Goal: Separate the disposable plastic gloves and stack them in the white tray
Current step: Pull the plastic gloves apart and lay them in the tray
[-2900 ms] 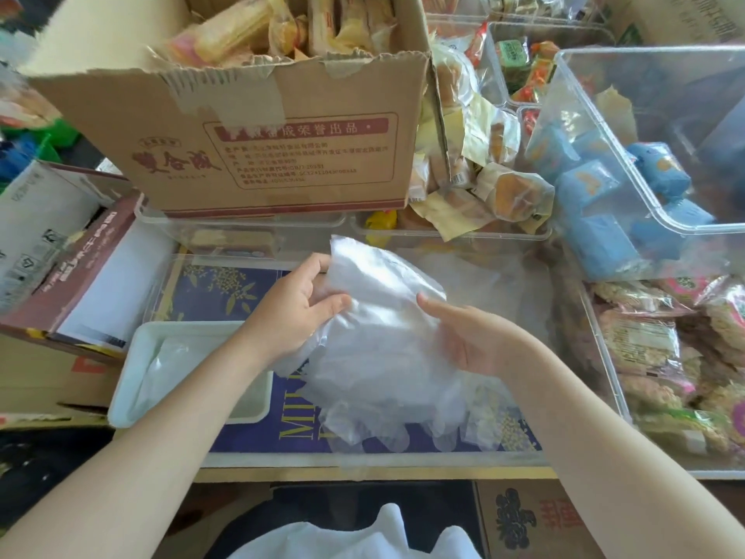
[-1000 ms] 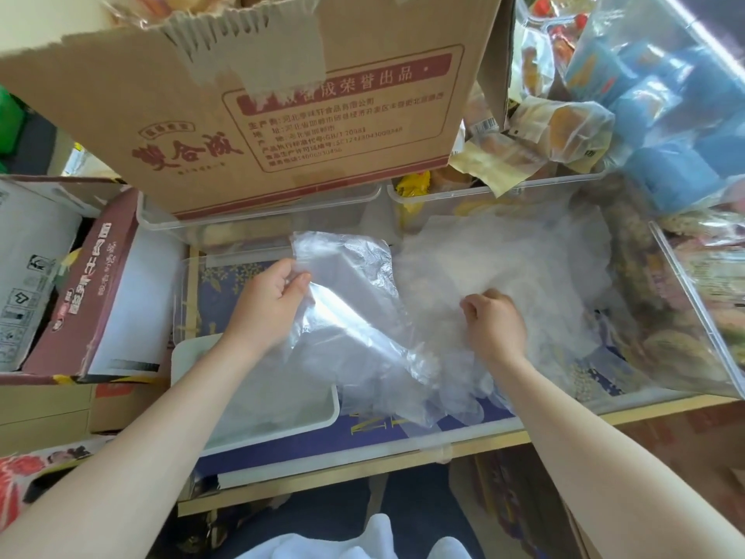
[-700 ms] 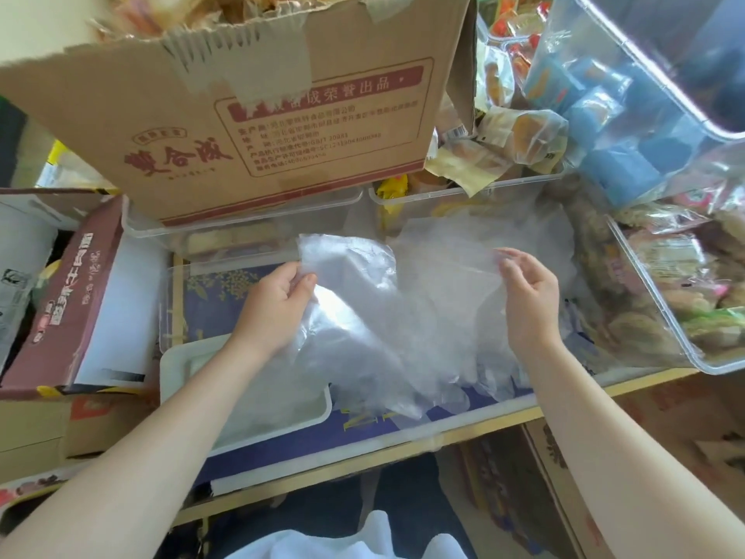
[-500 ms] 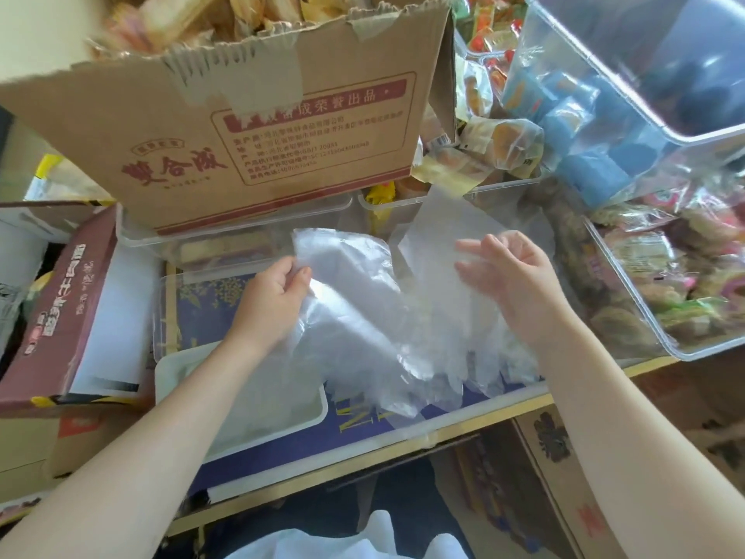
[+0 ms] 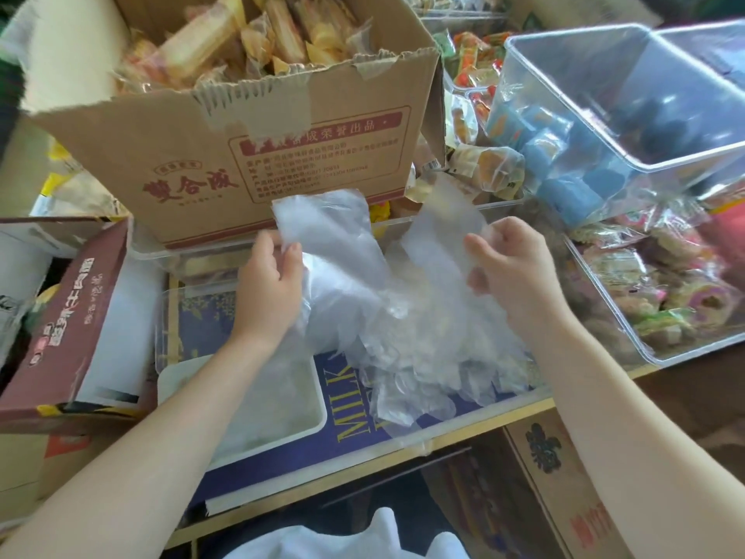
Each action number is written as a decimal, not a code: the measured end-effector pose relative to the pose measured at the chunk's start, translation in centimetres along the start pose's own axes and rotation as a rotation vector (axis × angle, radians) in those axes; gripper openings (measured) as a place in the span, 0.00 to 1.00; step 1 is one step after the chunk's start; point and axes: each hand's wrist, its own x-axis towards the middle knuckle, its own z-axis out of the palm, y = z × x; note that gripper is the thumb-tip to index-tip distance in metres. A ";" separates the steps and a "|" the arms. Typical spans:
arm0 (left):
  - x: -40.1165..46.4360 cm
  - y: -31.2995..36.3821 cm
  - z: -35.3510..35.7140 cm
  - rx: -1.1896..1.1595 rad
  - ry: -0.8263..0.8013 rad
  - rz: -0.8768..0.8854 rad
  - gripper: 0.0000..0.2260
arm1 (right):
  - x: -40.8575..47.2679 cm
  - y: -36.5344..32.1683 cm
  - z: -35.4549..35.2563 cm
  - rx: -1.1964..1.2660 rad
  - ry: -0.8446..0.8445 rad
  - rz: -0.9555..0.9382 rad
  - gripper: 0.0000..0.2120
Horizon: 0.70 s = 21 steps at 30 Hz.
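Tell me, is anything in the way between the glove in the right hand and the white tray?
Yes. The left hand and its bunch of gloves sit between the single glove in the right hand and the white tray.

crowded snack stall, soft daylight, seen from above

wooden-edged surface [image 5: 475, 431] with a dark blue printed sheet [image 5: 354, 429] on it; torn cardboard box [image 5: 225, 155] of wrapped yellow snacks at rear centre; clear plastic bin [image 5: 629, 102] of blue packets at upper right; a second clear bin [image 5: 661, 349] of mixed wrapped snacks at right, below it; maroon carton [image 5: 68, 316] lying at left; brown printed carton [image 5: 564, 478] under the surface edge.
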 end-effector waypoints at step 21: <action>-4.1 2.0 0.3 -0.245 -0.522 0.111 0.32 | -4.1 -1.5 7.6 0.444 -0.209 0.177 0.13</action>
